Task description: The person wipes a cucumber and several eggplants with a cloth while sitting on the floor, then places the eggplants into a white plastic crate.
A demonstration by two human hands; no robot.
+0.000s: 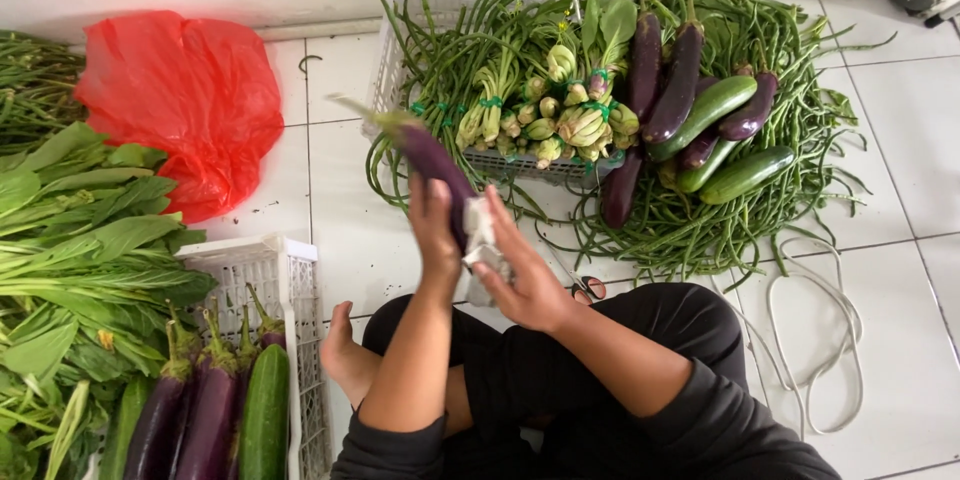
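My left hand (432, 225) grips a long purple eggplant (432, 157) with its green stem pointing up and to the left. Against the lower part of that eggplant my right hand (520, 275) presses a crumpled white cloth (483, 235). Both hands are raised above my crossed legs in black trousers, in the middle of the view. The eggplant's lower end is hidden behind the hands and cloth.
A white crate (405, 60) ahead holds long beans, bundled greens, eggplants (680, 80) and cucumbers (745, 175). Another white crate (290, 285) at lower left holds eggplants and a cucumber. Leafy greens (70, 240) and a red plastic bag (185, 100) lie left. Scissors (585, 285) and white cord (825, 340) lie on the tiles.
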